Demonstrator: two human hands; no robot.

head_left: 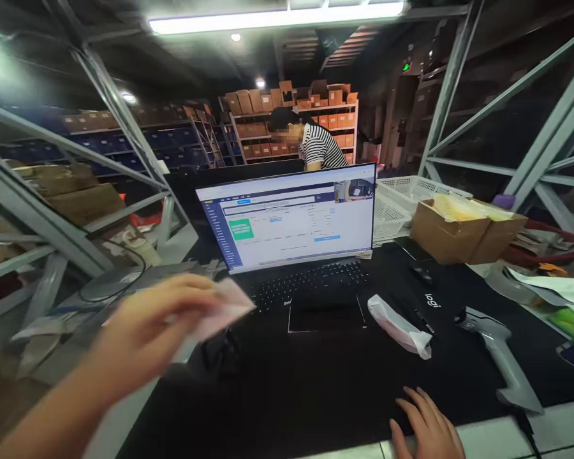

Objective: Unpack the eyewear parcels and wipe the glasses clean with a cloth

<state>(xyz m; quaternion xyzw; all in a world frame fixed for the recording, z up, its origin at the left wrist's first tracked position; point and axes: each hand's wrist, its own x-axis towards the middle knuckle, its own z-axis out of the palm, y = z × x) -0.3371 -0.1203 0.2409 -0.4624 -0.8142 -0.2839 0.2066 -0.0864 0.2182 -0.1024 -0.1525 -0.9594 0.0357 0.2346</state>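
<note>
My left hand [148, 331], smeared by motion, is raised over the left side of the desk. Pinched in its fingers is a small pale pink slip of paper [227, 309]. My right hand [425, 424] lies at the front edge of the black desk mat [291, 395], fingers spread and holding nothing. A white plastic-wrapped packet [397, 324] rests on the mat beyond that hand, with a black pen [425, 320] beside it. To the right lies a grey barcode scanner [500, 357].
A lit monitor [296, 223] stands behind a black keyboard [310, 284]. A computer mouse [421, 274], an open cardboard box [452, 229] and white plastic baskets [423, 188] are on the right. Beyond the monitor a person in a striped shirt [323, 146] bends forward before shelves of boxes.
</note>
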